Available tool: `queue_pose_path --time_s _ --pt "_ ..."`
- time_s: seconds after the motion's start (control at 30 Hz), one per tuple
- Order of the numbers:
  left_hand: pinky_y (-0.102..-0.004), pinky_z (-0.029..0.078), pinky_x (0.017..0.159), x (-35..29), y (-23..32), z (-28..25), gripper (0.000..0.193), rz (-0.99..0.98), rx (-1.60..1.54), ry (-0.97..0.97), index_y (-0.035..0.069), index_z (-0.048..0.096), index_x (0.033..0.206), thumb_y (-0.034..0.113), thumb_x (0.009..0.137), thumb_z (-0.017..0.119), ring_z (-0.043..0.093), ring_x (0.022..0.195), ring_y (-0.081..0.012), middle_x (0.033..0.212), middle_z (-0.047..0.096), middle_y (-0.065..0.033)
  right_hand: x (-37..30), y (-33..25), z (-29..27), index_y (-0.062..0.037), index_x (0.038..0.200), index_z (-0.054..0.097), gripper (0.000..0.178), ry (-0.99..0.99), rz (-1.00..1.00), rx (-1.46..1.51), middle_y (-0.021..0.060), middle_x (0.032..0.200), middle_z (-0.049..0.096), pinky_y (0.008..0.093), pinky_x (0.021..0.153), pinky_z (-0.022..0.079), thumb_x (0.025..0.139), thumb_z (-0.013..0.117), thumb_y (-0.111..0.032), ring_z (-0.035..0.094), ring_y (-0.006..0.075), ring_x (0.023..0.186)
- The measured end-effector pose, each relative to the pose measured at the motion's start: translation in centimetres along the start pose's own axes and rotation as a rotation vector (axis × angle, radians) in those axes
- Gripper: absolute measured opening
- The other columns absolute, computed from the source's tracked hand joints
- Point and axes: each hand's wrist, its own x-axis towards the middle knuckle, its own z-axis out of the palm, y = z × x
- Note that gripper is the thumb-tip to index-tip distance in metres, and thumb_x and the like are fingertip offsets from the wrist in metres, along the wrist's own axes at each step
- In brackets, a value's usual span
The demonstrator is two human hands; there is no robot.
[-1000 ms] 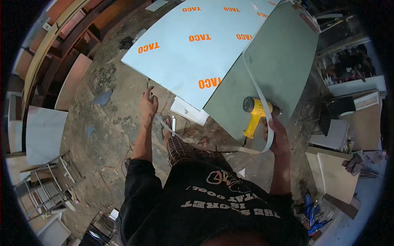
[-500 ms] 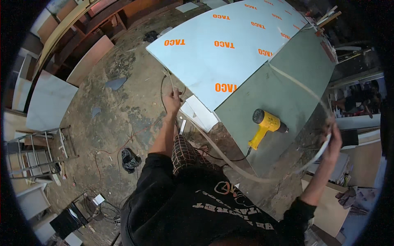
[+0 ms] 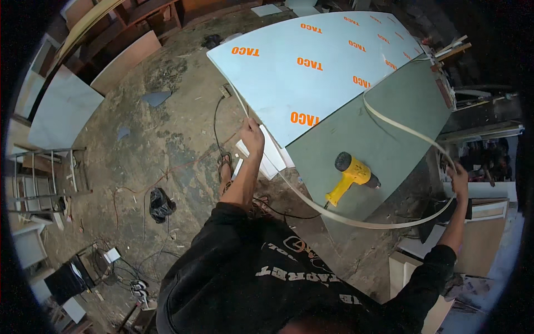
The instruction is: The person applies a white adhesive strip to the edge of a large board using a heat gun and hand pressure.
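Note:
A long, narrow cream edge-banding strip (image 3: 378,225) curves in a wide loop between my two hands. My left hand (image 3: 253,136) is closed around the strip beside the near left edge of a large panel (image 3: 267,75) covered in pale blue printed film. From there the strip runs along that edge to the panel's far left corner. Out to the right, my right hand (image 3: 459,181) grips the strip, whose other length curls back over the green-grey board (image 3: 403,119). A yellow heat gun (image 3: 356,178) lies on that board inside the loop, touched by neither hand.
White offcuts (image 3: 270,153) lie beneath the panel's near corner. A metal ladder (image 3: 47,195), leaning boards (image 3: 64,114) and a black plastic bag (image 3: 162,205) are to the left. Cords cross the littered floor. More boards (image 3: 484,239) stand at the right.
My left hand has come closer to the panel's edge with the strip. My right hand has moved slightly outward, and the strip's loop has widened. The whole view has shifted a little.

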Motion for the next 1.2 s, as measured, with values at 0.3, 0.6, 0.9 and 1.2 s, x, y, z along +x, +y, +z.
queue_pose_path --time_s 0.3,0.6,0.9,1.2 --pt "-0.0397 0.041 0.06 -2.2 -1.6 1.1 0.035 -0.111 0.128 0.124 -0.004 0.065 0.096 0.026 0.094 0.049 0.054 0.062 -0.0258 0.073 0.061 -0.0173 -2.5 3.1 3.6 0.001 0.103 0.064 0.046 -0.038 0.216 0.079 0.0107 0.08 0.063 0.0382 0.069 0.045 0.081 0.072 -0.038 0.058 0.0198 0.072" --pt "-0.0277 0.04 0.062 -3.5 1.4 2.1 0.033 -0.605 -0.491 -0.026 0.007 0.063 0.111 0.031 0.09 0.06 0.047 0.071 -0.0108 0.086 0.056 -0.001 -1.6 7.9 7.0 -0.0034 0.09 0.061 0.042 -0.079 0.416 0.063 0.0067 0.064 0.058 0.0282 0.035 0.036 0.078 0.073 -0.042 0.044 0.011 0.039" --pt "-0.0369 0.046 0.087 -3.2 -2.6 1.5 0.027 -0.552 -0.847 -0.224 0.006 0.055 0.105 0.031 0.094 0.054 0.054 0.095 -0.0169 0.098 0.057 -0.0026 -2.1 10.2 9.0 -0.0028 0.085 0.063 0.045 -0.139 0.475 0.214 0.0039 0.066 0.058 0.0283 0.04 0.034 0.075 0.077 -0.045 0.044 0.0102 0.045" --pt "-0.0382 0.049 0.089 -3.9 -2.8 2.9 0.039 -0.64 -0.935 -0.191 -0.004 0.051 0.121 0.024 0.095 0.053 0.059 0.102 -0.0237 0.114 0.059 -0.0134 -0.4 13.8 12.5 -0.0051 0.1 0.063 0.048 -0.198 0.427 0.214 0.0032 0.072 0.059 0.0265 0.041 0.034 0.079 0.072 -0.047 0.044 0.0096 0.047"
